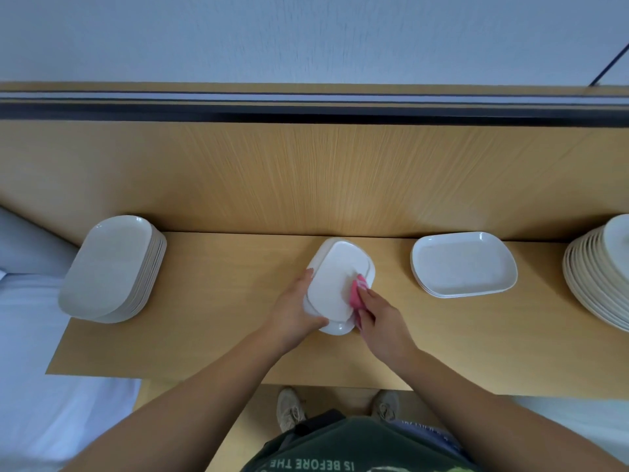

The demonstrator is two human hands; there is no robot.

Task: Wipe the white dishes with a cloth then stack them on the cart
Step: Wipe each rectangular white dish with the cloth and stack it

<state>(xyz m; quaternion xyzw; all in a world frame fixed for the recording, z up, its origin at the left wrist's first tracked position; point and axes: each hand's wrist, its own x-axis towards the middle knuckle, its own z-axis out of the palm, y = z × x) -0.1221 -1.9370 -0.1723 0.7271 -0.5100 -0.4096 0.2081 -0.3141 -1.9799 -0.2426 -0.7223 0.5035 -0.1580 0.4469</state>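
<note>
Glossy rounded-rectangular dish (335,284), pink cloth (358,292)

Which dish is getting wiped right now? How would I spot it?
Look at the middle of the long wooden shelf, between the dish stacks. The upside-down white dish sits there alone, held by the left hand. Only it has the pink cloth on it.

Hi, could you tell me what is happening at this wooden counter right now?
A person is wiping a white dish, turned bottom up. The left hand steadies its edge while the right hand rubs it with a pink cloth. A tall stack of dishes stands to the left, a short stack to the right, and a pile of round plates at the far right of the counter.
</note>
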